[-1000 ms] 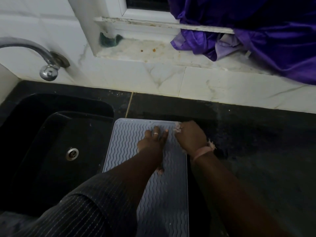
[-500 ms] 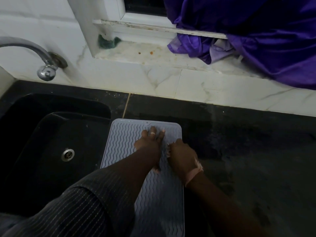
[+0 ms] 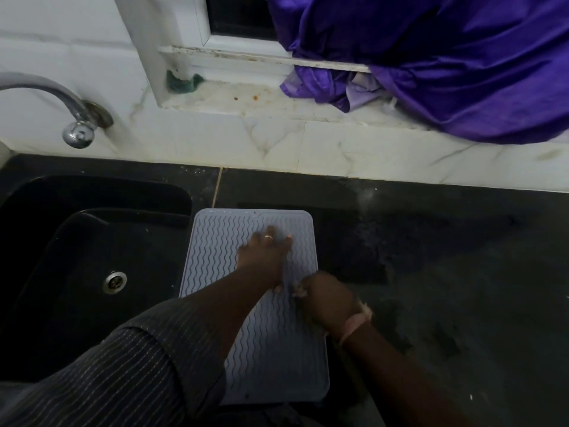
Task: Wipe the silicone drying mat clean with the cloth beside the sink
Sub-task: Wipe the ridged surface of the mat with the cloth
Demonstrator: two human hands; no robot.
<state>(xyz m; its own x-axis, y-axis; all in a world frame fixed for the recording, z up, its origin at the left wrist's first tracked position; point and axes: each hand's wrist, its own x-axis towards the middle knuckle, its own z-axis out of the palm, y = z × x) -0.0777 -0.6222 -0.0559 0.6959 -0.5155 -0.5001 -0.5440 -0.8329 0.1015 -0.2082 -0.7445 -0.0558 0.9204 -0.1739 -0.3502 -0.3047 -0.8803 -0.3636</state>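
Observation:
A grey silicone drying mat [image 3: 215,248] with wavy ridges lies on the dark counter just right of the sink. My left hand [image 3: 264,254] presses flat on its upper half, fingers straight, a ring on one finger. My right hand [image 3: 326,300] sits at the mat's right edge near the middle, fingers curled round a small pale cloth [image 3: 299,291]. Only a scrap of the cloth shows beside the knuckles; the hand hides the other part. A pink band circles the right wrist.
A black sink [image 3: 92,257] with a metal drain lies to the left, under a chrome tap [image 3: 74,118]. The dark counter [image 3: 446,272] stretches right, streaked with wet patches. Purple fabric [image 3: 446,63] hangs over the white window sill at the back.
My right hand with the cloth has slid down the mat's right side, from near the top edge toward the middle. The left hand stays pressed on the upper half.

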